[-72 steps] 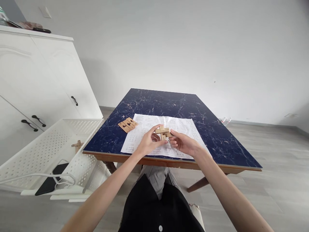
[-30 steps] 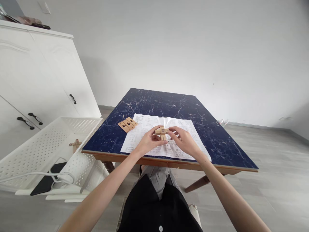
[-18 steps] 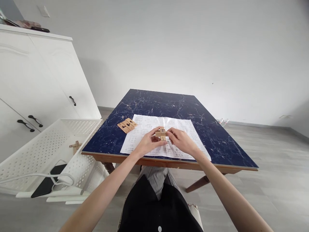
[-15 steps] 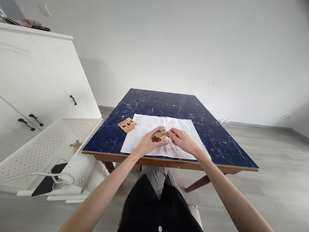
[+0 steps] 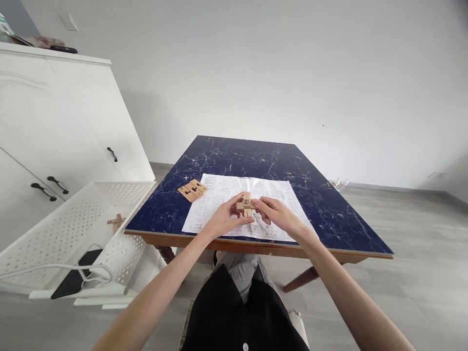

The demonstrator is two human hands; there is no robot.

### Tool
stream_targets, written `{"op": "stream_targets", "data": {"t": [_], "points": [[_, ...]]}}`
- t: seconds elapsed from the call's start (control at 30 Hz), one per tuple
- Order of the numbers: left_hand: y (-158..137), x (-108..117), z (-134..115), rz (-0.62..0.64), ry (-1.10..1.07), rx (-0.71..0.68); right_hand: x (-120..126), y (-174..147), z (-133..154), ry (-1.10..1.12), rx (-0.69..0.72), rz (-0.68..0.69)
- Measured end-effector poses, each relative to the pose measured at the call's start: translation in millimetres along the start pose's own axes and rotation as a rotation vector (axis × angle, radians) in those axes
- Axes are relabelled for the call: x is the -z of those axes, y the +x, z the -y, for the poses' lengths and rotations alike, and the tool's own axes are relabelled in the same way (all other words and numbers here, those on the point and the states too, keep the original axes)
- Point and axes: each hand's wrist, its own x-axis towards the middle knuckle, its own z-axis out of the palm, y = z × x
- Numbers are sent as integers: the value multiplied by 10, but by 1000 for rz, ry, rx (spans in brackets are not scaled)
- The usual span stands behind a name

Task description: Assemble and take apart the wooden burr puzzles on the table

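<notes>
Between my hands is a small wooden burr puzzle (image 5: 246,203) made of crossed blocks, with dark marks like a "2" and a "1" on its faces. My left hand (image 5: 227,214) grips it from the left, thumb along the near side and fingers round the far side. From the right, my right hand (image 5: 274,210) pinches its right end. A printed paper sheet (image 5: 208,195) with small diagrams lies flat under both hands. To the left, slotted wooden pieces (image 5: 193,190) rest partly on the sheet's upper left edge.
The dark blue marble-patterned table (image 5: 241,153) stands before a pale wall. Left of it are a white perforated basket (image 5: 69,214) holding a cable and a small wooden cross (image 5: 116,220), and a white cabinet (image 5: 73,112). Glassy objects (image 5: 340,184) sit beyond the table's right edge.
The numbered block in the middle of the puzzle has shifted slightly toward me, and pale wood now shows beyond it. Both hands keep their hold; the view has tilted slightly.
</notes>
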Motion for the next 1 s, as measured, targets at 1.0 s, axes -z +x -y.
{"op": "stream_targets", "data": {"t": [1.0], "points": [[3, 10, 0, 6, 20, 9, -156, 61, -43, -221, 27, -115]]}}
